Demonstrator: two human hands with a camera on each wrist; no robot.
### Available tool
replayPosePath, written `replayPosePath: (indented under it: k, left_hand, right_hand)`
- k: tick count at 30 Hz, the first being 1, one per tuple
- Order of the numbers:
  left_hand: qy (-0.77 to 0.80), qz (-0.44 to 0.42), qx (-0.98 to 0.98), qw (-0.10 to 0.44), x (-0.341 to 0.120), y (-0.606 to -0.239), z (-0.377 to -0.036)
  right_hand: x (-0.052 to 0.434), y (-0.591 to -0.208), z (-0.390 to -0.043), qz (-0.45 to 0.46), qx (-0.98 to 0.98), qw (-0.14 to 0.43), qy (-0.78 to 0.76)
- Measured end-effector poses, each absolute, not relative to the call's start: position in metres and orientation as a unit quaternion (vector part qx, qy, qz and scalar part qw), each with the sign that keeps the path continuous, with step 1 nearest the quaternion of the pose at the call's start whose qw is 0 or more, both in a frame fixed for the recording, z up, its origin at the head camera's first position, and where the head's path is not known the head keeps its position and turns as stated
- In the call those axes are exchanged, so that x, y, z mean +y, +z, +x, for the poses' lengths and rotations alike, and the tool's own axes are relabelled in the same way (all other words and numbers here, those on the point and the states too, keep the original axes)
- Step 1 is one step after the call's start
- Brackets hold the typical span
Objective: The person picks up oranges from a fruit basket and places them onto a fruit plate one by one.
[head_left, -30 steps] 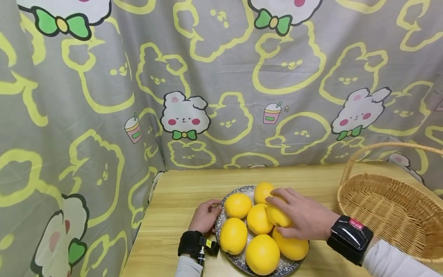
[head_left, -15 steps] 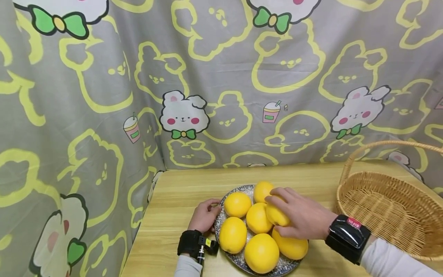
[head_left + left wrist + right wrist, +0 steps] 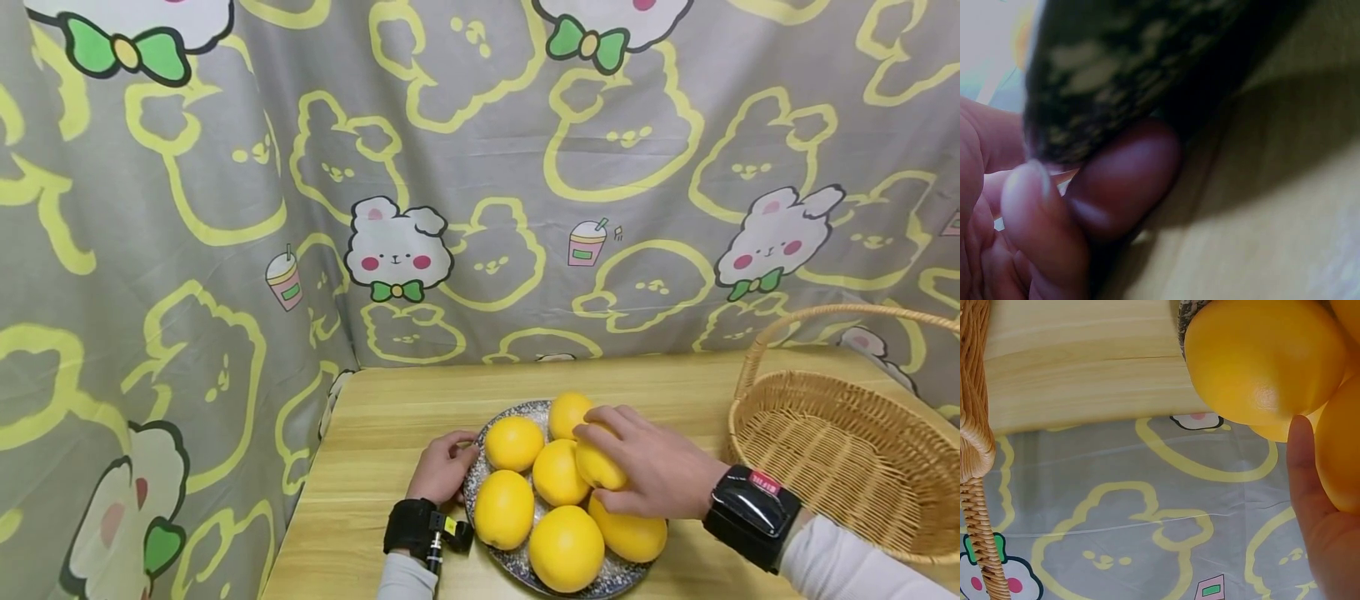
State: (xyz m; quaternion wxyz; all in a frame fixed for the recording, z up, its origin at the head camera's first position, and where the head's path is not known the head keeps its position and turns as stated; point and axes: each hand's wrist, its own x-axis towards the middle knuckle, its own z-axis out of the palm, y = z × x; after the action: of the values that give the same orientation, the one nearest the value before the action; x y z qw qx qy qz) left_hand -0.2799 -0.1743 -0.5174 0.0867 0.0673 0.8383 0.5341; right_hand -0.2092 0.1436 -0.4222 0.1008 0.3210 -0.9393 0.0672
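Head view: an orange sits atop the pile on the speckled plate, roundish, its longer side running left to right; the right hand curls its fingers around it. Six more oranges fill the plate. The left hand pinches the plate's left rim. A wicker basket stands right on the surface.

Yellow orange atop pile on speckled plate.

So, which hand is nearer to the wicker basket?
The right hand. It grips an orange on the plate, beside the basket; the left hand holds the plate's far rim.
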Motion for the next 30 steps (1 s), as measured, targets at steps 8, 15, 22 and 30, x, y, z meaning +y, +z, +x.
replayPosePath:
  k: [8,15,22,30]
  left_hand:
    - [0.535,0.068,0.838,0.087,-0.1733,-0.5180,-0.2805]
    - [0.537,0.069,0.836,0.088,-0.1740,-0.5198,-0.2804]
    - [0.530,0.072,0.841,0.084,-0.1753,-0.5216,-0.2813]
    - [0.527,0.076,0.843,0.082,-0.1739,-0.5211,-0.2813]
  right_hand:
    - [0.1454,-0.4238,-0.2094,0.316,-0.941,0.101,0.068]
    - [0.1451,-0.4238,-0.2088,0.316,-0.940,0.104,0.072]
    - [0.1452,-0.4280,-0.2111,0.334,-0.931,0.124,0.079]
    - [0.1470,-0.4317,-0.2120,0.329,-0.932,0.131,0.085]
